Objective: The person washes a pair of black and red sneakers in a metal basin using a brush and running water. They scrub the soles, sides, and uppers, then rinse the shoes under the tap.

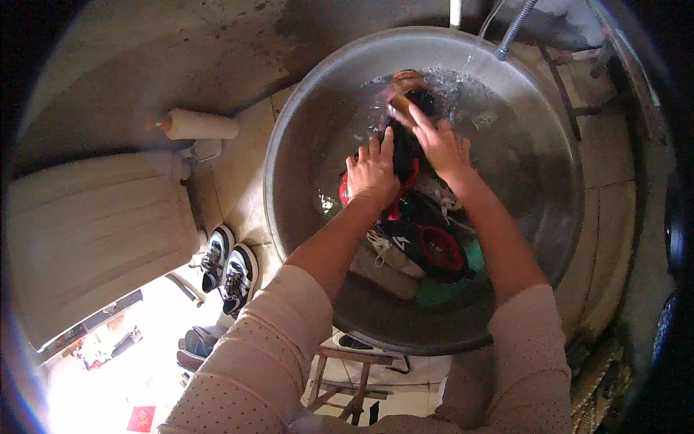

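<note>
A wide metal basin (547,179) of water lies before me. In it, my left hand (374,173) presses on a black-and-red shoe (406,154), fingers spread over its side. My right hand (447,152) grips a brush with a brown back (402,106) against the far part of that shoe. Motion blurs the brush, and its bristles are hard to make out. Nearer to me, a black shoe with a red lining (442,247) sits in the water beside a pale shoe with light laces (393,266). Something green (442,292) shows underneath.
Water (480,40) runs into the basin's far side beside a ribbed metal hose (515,30). A pair of sneakers (233,271) stands on the tiles at left, near a pale panel (103,233). A wooden stool (355,355) is below the near rim.
</note>
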`<state>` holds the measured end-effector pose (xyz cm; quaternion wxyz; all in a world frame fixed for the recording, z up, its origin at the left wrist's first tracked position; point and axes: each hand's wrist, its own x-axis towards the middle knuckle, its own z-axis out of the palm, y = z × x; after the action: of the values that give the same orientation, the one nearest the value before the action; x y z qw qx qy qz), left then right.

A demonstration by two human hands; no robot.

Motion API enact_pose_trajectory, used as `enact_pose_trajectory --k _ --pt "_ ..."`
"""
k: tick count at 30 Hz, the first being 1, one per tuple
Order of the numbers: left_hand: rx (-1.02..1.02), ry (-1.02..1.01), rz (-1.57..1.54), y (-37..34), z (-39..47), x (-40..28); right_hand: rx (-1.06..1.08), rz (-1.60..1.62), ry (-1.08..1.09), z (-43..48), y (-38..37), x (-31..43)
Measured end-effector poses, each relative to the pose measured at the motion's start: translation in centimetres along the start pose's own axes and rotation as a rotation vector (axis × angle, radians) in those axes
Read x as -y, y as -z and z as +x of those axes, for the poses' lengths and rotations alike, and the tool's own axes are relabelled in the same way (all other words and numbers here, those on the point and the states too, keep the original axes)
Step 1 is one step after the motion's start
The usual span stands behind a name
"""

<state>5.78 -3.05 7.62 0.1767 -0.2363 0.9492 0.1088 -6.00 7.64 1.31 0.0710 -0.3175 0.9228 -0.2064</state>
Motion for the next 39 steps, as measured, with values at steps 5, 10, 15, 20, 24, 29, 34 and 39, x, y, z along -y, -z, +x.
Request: enact_pose_trajectory --k 5,10,15,20,24,29,34,39 --pt "-0.001 0.036 0.035 -0.4 0.1 -0.2 -0.095 0.208 -0.263 2.9 -0.5 1.8" --pt "-0.057 -0.025 0.013 -0.4 0.0 0.4 -0.101 0.139 0.061 -4.1 -2.1 1.6" --pt "-0.060 -0.016 0.033 -1.0 -0.2 0.6 0.041 -0.150 0.125 -0.9 0.1 -0.7" --pt "-0.038 -0.009 0.032 -0.4 -0.3 -0.5 -0.090 0.180 -0.356 3.0 -1.1 -1.2" --pt "-0.032 0.019 0.009 -0.2 -0.1 -0.2 -0.037 0.212 -0.132 -2.5 -1.1 2.4" --pt "0.030 0.059 0.014 -0.3 -0.3 -0.1 0.052 0.104 0.107 -3.1 -0.5 1.7" --pt "-0.112 -0.034 0.050 -0.9 -0.1 -0.3 -0.101 0.064 -0.123 3.6 -0.6 0.1" --pt "0.021 0.052 -0.023 0.1 0.1 -0.3 -0.020 0.144 0.199 0.6 2.0 2.5"
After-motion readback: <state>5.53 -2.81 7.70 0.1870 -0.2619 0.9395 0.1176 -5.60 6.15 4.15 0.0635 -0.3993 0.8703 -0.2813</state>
